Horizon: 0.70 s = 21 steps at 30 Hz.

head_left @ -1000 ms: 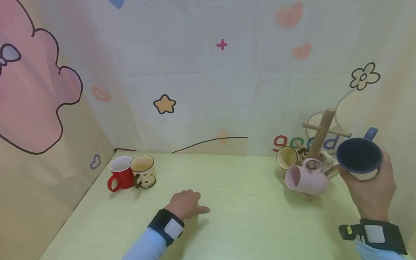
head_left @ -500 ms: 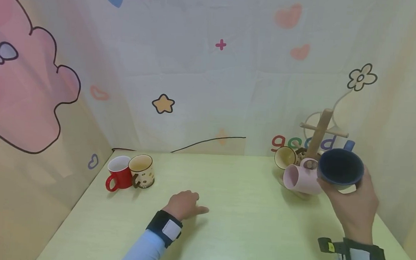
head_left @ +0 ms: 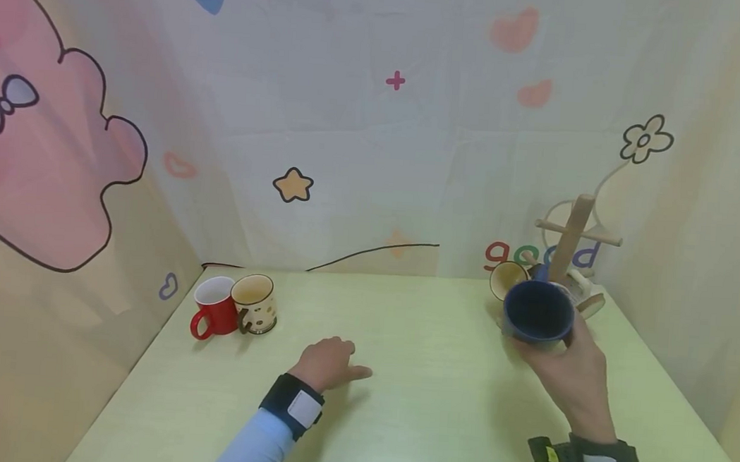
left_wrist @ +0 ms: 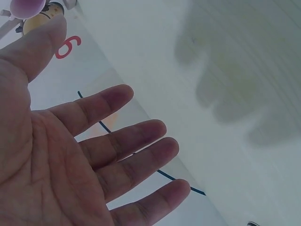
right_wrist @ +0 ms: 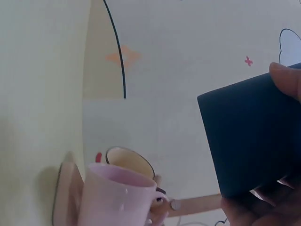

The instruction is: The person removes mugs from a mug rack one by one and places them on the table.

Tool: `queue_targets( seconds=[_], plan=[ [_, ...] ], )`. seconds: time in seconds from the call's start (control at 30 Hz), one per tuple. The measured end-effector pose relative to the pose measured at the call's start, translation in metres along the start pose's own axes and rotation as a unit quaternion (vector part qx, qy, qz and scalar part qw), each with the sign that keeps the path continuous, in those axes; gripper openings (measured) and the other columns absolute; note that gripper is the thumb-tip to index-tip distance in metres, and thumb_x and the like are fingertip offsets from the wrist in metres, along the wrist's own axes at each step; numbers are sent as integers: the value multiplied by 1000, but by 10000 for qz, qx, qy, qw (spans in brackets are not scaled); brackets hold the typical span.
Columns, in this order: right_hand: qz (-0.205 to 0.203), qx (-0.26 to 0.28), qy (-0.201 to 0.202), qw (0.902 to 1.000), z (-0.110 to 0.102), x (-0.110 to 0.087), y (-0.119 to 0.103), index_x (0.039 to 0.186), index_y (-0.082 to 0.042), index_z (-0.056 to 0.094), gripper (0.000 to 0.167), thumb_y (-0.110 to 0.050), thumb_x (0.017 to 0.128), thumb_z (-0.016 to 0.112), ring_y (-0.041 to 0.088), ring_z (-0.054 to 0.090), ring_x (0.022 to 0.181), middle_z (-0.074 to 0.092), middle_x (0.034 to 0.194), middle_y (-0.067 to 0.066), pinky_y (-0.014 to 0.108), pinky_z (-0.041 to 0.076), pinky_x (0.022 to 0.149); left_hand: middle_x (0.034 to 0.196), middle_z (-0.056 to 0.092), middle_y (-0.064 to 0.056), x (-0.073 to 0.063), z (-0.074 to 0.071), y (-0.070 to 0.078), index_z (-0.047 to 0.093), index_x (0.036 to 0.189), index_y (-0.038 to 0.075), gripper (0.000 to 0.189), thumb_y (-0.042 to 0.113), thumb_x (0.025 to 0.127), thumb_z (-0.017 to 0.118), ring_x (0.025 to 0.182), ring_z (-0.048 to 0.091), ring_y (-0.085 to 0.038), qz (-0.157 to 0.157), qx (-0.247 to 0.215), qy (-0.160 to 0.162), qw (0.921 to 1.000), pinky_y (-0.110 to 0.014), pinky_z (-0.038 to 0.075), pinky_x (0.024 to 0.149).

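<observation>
My right hand (head_left: pixel 567 374) grips a dark blue mug (head_left: pixel 538 319) by its body, its mouth tilted toward the head camera. The mug is in front of a wooden mug tree (head_left: pixel 570 247). In the right wrist view, my thumb and fingers hold the blue mug (right_wrist: pixel 249 136) from both sides. A pink mug (right_wrist: pixel 117 197) hangs on the tree; the blue mug hides it in the head view. A cream mug (head_left: pixel 507 280) and a whitish one (head_left: pixel 588 301) also hang there. My left hand (head_left: pixel 326 364) hovers over the table, fingers apart, holding nothing.
A red mug (head_left: pixel 215 310) and a cream dotted mug (head_left: pixel 258 307) stand side by side at the table's back left. The pale table (head_left: pixel 397 416) meets a printed curtain (head_left: pixel 363 132) behind. Bare upper pegs (head_left: pixel 601 238) stick out from the tree.
My right hand has carried the blue mug leftward and lower, from right of the mug tree to in front of it, covering the pink mug. My left hand has stayed put.
</observation>
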State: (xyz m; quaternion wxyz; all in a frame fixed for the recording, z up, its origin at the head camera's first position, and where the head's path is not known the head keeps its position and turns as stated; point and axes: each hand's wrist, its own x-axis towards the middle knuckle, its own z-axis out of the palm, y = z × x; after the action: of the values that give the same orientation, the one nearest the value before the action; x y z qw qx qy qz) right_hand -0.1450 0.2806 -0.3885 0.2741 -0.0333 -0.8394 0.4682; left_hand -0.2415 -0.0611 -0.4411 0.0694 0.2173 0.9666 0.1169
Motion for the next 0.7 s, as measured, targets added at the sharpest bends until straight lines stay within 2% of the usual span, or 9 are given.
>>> queue_targets(
  seconds=[0.13, 0.33, 0.43, 0.6, 0.7],
  plan=[
    [36, -38, -321, 9995, 12, -4, 1, 146, -18, 46, 86, -24, 73, 90, 41, 46, 130, 52, 141, 14, 70, 33, 95, 101, 67, -13, 2, 1, 0, 66, 117, 0, 57, 50, 89, 69, 88, 62, -26, 11, 22, -12, 10000, -44, 53, 77],
    [29, 231, -923, 9955, 29, -8, 8, 143, -12, 48, 83, -24, 73, 90, 38, 48, 127, 58, 134, 17, 69, 32, 99, 104, 67, -13, 2, 0, 0, 66, 118, 1, 57, 50, 89, 69, 92, 62, -27, 4, 59, -34, 10000, -44, 53, 80],
    [-8, 394, -1254, 9913, 36, -10, 12, 141, -9, 48, 80, -22, 73, 90, 36, 51, 124, 59, 132, 17, 64, 35, 99, 102, 67, -12, 1, 0, 0, 66, 118, 1, 57, 50, 89, 69, 91, 62, -27, 22, 51, -21, 10000, -43, 53, 79],
    [-120, 449, -1684, 9846, 45, -12, 16, 138, -9, 51, 76, -19, 73, 89, 32, 58, 117, 63, 128, 13, 49, 44, 94, 101, 66, -12, 1, 0, 1, 65, 119, 2, 58, 51, 89, 69, 89, 62, -26, 105, 79, 42, 9999, -43, 53, 77],
    [-58, 500, -1974, 9790, 50, -13, 18, 135, -8, 54, 73, -18, 72, 89, 28, 60, 114, 65, 124, 11, 45, 46, 93, 102, 66, -12, 1, 0, 3, 65, 121, 2, 58, 51, 89, 69, 90, 62, -26, 143, 64, 65, 9999, -43, 53, 78]
  ],
)
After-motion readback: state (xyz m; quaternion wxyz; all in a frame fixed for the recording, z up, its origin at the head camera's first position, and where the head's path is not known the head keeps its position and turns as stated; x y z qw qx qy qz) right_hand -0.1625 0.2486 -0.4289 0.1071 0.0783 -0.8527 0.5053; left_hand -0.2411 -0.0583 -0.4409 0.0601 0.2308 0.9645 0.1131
